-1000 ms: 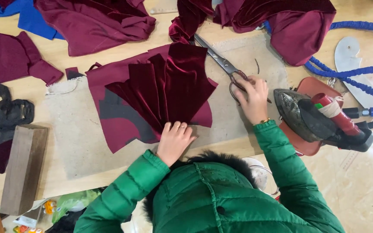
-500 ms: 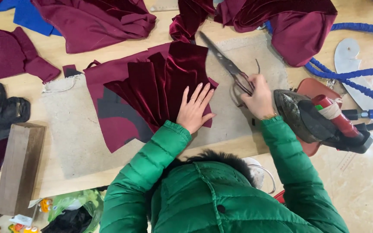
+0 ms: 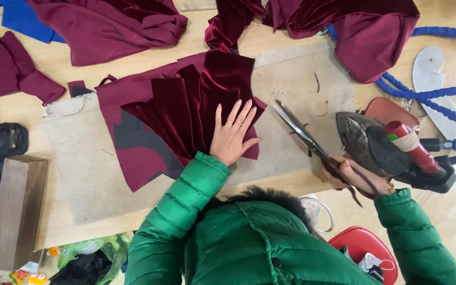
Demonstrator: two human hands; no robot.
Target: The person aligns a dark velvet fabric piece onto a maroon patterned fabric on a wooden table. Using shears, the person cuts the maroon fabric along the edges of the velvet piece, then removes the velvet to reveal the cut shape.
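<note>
Scissors [image 3: 304, 134] are sitting in the right hand [image 3: 357, 177], with the fingers closed around the handles and the blades pointing up and to the left over the tan mat [image 3: 296, 84]. Dark red velvet pieces [image 3: 196, 108] are lying fanned out on that mat, in the middle of the table [image 3: 291, 37]. The left hand [image 3: 232, 134] is pressing flat on the velvet with its fingers spread wide, holding nothing. An iron [image 3: 391, 150] is resting just beside the right hand. More red cloth [image 3: 365, 31] is lying at the far edge, and a wooden block [image 3: 17, 208] is sitting well apart on the left.
</note>
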